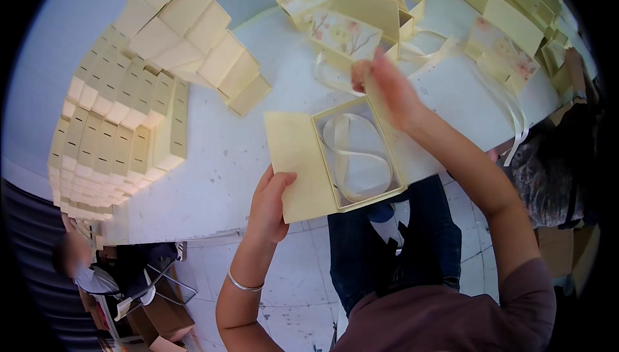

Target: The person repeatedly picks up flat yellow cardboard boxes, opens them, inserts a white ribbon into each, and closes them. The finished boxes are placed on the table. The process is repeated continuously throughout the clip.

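Note:
An open cream gift box (391,153) rests near the table's front edge in front of me. Its lid (298,152) is folded out to the left. My left hand (269,207) grips that lid by its outer edge, thumb on top and fingers underneath. Inside the box a white ribbon (348,152) lies in loose loops on the pale lining. My right hand (396,94) is raised over the far right corner of the box. Motion smears its fingers, so whether they pinch anything is unclear.
Tall stacks of closed cream boxes (116,126) fill the table's left side. At the back lie open boxes with floral panels (345,33) and loose ribbons (435,52). Another floral box (500,49) stands right, beside a person's arm (574,68). Another person (90,268) is at lower left.

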`<state>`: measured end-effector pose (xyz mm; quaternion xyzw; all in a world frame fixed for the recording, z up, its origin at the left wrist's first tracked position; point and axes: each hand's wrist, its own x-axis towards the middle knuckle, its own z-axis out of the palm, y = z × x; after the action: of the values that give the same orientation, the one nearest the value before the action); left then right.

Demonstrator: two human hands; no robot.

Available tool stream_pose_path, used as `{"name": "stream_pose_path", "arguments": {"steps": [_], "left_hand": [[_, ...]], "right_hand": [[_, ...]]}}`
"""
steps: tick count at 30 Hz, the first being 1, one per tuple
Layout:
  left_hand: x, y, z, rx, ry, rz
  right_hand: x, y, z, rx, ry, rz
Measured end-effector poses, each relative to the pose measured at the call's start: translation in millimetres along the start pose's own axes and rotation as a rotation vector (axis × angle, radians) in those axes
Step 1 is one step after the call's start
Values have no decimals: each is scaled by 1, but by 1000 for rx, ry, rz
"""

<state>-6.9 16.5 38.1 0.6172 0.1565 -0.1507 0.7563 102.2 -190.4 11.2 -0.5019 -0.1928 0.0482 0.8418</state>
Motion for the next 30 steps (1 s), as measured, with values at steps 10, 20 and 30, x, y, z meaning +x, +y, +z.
{"name": "stream_pose_path", "arguments": {"steps": [10, 20, 30], "left_hand": [[-12, -23, 17, -116, 22, 110], [-23, -34, 60, -400, -166, 1], [-22, -43, 73, -235, -84, 135]], "right_hand": [[21, -24, -108, -3, -130, 255], [-58, -70, 40, -1419, -829, -118], [-43, -44, 10, -1294, -459, 406]]}}
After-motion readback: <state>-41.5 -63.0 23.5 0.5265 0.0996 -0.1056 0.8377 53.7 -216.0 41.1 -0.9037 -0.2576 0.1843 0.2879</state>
